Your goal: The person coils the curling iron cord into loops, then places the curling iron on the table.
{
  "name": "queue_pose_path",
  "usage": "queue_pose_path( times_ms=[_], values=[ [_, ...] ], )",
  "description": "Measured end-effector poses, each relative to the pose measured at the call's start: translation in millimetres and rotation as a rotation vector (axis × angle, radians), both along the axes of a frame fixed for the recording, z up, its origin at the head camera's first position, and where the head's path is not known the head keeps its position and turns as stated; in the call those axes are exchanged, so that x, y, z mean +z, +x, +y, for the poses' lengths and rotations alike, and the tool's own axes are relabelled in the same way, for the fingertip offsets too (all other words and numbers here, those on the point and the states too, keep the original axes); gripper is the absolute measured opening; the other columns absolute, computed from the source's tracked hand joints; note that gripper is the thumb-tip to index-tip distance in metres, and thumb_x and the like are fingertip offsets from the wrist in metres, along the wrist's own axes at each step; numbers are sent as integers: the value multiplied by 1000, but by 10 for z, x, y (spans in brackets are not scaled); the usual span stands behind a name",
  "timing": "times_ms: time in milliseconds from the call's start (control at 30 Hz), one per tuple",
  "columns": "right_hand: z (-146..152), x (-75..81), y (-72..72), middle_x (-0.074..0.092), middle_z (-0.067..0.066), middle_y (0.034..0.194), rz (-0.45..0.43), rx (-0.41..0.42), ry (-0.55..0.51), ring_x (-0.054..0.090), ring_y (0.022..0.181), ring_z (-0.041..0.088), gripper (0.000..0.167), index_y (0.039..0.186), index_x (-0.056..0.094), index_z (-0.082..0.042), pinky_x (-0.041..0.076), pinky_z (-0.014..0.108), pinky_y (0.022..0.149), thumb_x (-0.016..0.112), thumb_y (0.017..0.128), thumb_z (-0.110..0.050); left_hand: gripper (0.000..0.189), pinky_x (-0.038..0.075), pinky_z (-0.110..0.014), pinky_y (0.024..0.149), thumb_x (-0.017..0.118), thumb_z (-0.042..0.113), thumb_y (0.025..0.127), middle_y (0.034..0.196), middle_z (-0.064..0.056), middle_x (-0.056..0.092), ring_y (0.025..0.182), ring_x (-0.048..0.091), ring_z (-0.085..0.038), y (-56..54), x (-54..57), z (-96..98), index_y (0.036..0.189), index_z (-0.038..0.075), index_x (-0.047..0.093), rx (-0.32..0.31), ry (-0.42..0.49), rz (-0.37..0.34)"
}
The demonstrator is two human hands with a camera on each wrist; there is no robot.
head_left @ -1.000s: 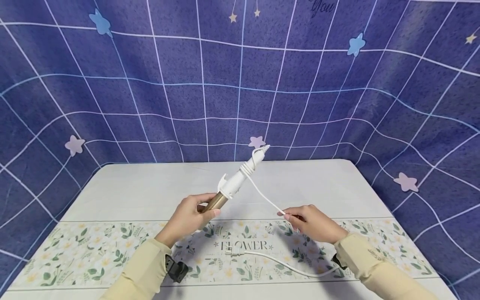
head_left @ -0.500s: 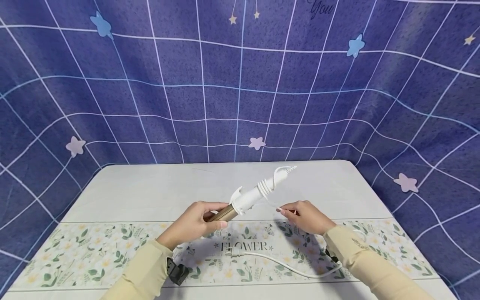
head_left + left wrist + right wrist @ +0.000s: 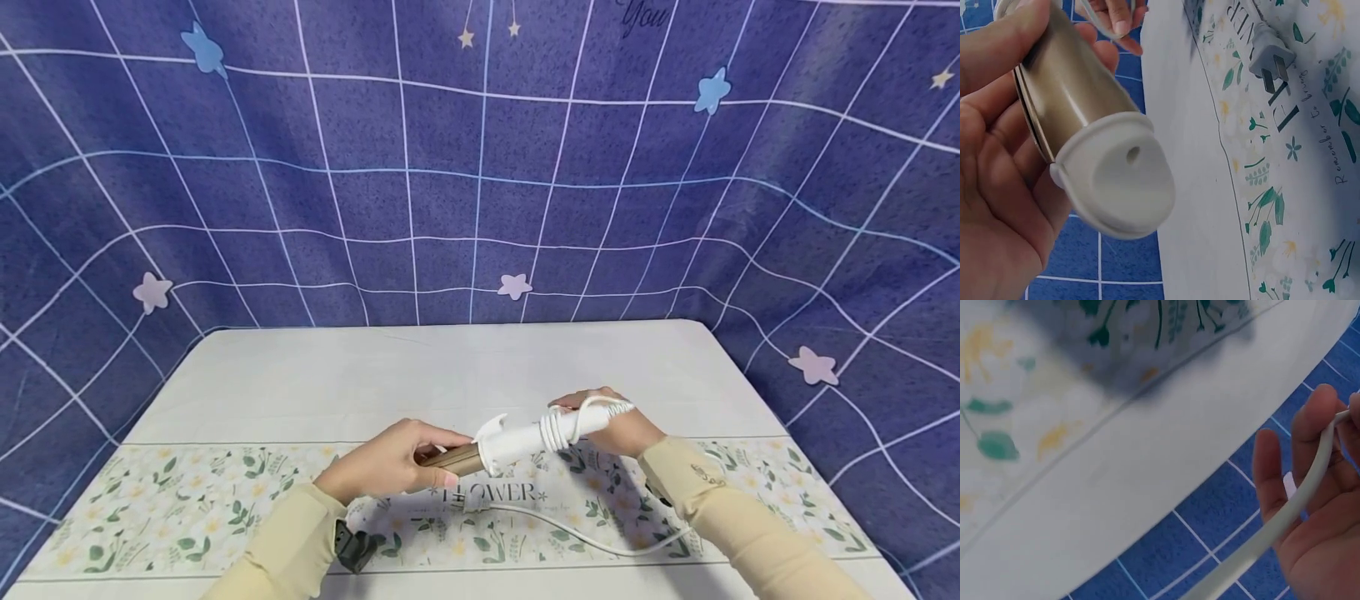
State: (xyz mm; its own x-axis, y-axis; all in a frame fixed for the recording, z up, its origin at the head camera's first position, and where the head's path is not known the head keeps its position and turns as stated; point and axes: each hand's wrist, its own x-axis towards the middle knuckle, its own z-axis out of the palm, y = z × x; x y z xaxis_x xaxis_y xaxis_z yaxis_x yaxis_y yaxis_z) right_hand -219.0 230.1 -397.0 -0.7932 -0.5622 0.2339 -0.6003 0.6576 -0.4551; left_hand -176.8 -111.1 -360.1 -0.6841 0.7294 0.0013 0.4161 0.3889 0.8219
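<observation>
My left hand [image 3: 386, 458] holds a curling iron [image 3: 517, 445] by its gold barrel [image 3: 1079, 69], thumb on the near side. The white handle points right and a little up, with several turns of white cord wound round it. In the left wrist view the barrel's white end cap [image 3: 1125, 178] faces the camera. My right hand [image 3: 626, 435] is partly hidden behind the handle's far end. In the right wrist view its fingertips pinch the cord [image 3: 1291, 509]. The cord's two-pronged plug [image 3: 1272, 57] lies on the table cloth below the iron.
A white table [image 3: 315, 375] with a flowered, lettered band carries the loose length of cord [image 3: 570, 533], which runs right towards my right sleeve. Behind and beside the table hangs a blue grid curtain [image 3: 420, 167] with stars.
The curling iron has swung from pointing steeply up to nearly level, its handle end moving right and down. The right hand, pinching the cord, has moved slightly up behind the handle. The plug has stayed put.
</observation>
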Motion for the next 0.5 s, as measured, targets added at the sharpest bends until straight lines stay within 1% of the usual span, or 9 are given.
queue_pose_path(
  times_ms=[67,133,200,267,400,500],
  values=[
    [-5,36,-37,76,12,100,19,23,19,67,70,13,24,118,74,0,57,37,73,61,102,-11,48,53,-27,75,78,16,90,115,-11,73,80,61,-7,14,1,4,134,0,65,-8,-38,15],
    [-10,69,-73,76,11,100,35,27,63,54,59,4,26,120,73,0,52,31,66,59,104,-16,47,52,-27,76,79,17,89,122,-11,72,81,60,-6,24,-1,8,133,4,67,-21,-74,48],
    [-23,104,-100,76,8,96,64,39,106,47,58,1,26,120,74,-2,49,30,64,60,103,-16,47,52,-27,77,80,18,88,126,-11,70,81,60,-4,33,-2,11,132,5,68,-33,-103,90],
    [-39,135,-111,74,4,92,105,44,146,47,61,0,25,120,75,-4,49,30,65,61,103,-16,46,51,-26,77,80,18,88,127,-11,69,81,59,-2,39,-4,12,131,6,69,-39,-121,113],
    [-54,203,-106,63,-7,76,166,32,190,45,61,1,25,122,75,-7,50,32,66,63,102,-16,45,50,-25,74,81,20,87,124,-9,71,80,58,0,55,1,28,129,8,71,-46,-146,149],
    [-63,267,-96,57,-10,73,210,20,199,41,58,0,25,123,74,-8,48,30,63,64,101,-16,44,49,-24,72,82,20,86,120,-6,73,78,57,0,72,0,42,128,9,72,-42,-181,177]
  ],
)
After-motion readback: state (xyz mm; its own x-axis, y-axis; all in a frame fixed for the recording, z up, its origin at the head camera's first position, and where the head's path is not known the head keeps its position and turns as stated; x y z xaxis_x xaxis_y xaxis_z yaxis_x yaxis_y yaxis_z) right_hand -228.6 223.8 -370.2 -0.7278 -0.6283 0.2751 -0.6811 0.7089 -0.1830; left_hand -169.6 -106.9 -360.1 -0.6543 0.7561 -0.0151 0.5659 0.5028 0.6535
